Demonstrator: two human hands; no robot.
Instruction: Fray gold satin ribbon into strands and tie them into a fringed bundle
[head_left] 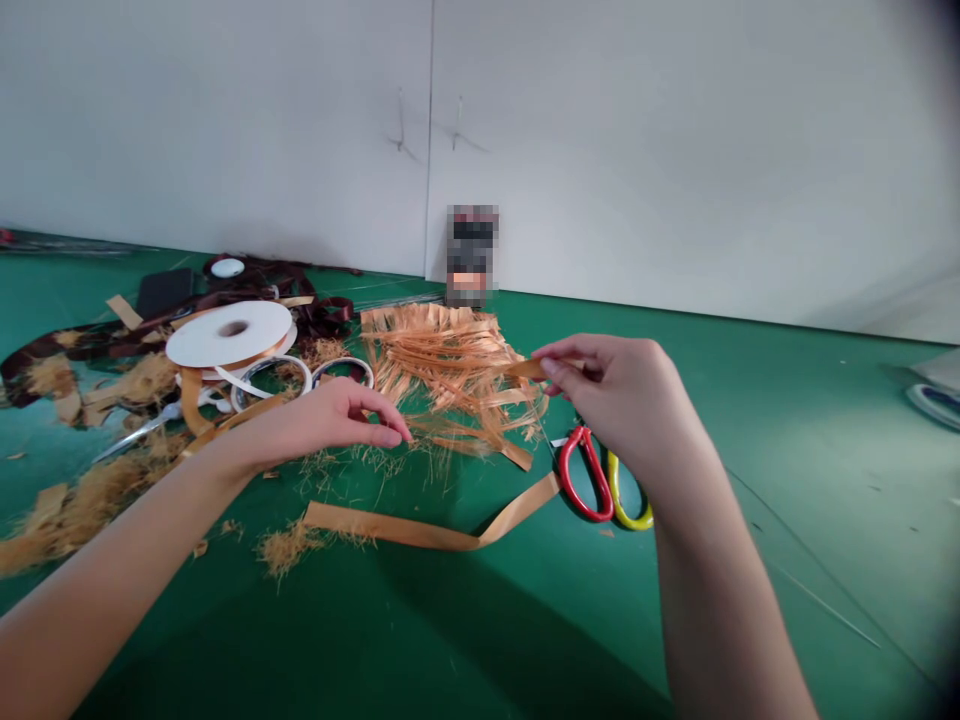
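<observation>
My right hand (600, 375) pinches the end of a tan ribbon strip (525, 369) between thumb and fingers. Below it lies a heap of frayed ribbon pieces (442, 350) with long loose fibres. My left hand (360, 415) is nearer the front of the heap, thumb and forefinger tips together; whatever is between them is too fine to make out. Red-and-yellow-handled scissors (589, 480) lie under my right wrist, partly hidden by it. In front of both hands a length of tan ribbon (435, 532) lies bent on the green table (480, 630).
On the left stand a white ribbon spool (231, 332), white rolls of tape (341, 372), dark brown ribbon (300, 285) and a dark flat box (165, 292). Tan fibre scraps (97, 495) lie below. A pixelated upright object (472, 255) leans at the wall. Thin wires (825, 600) lie right.
</observation>
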